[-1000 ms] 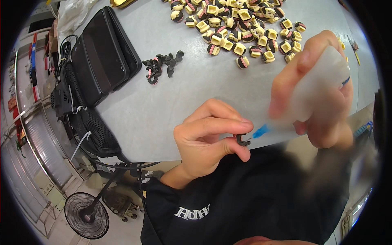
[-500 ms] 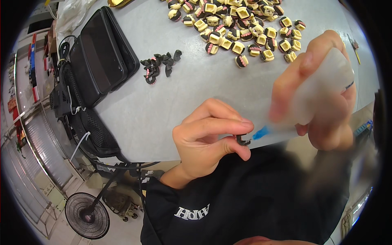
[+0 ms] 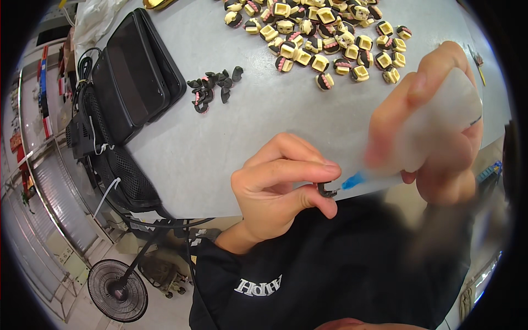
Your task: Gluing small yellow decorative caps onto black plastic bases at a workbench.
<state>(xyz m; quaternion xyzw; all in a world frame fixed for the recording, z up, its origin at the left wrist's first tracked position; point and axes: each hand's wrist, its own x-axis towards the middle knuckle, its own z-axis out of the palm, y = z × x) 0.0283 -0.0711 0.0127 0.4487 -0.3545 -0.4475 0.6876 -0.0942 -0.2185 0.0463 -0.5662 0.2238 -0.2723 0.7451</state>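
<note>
Between the thumb and fingers of my left hand (image 3: 278, 184) is a small curved black piece (image 3: 325, 190), its hollow side turned to the right. My right hand (image 3: 434, 110) is wrapped around a translucent white squeeze bottle (image 3: 440, 118), blurred close to the camera. The bottle's blue nozzle (image 3: 352, 181) has a thin tip that points at the black piece, at or very near its inner edge; I cannot tell whether they touch. Farther left on the table lies a small pile of similar black pieces (image 3: 204, 93), some with pink beading.
Many small cream-and-black moulded parts (image 3: 319, 47) are spread over the far side of the grey table (image 3: 264, 110). At the left stand a black phone-like device (image 3: 135, 71) and a black mesh case (image 3: 124, 179) with cables. A fan (image 3: 117, 290) stands below left.
My right hand and the bottle have shifted very slightly to the right. The left hand holds the black piece in nearly the same place.
</note>
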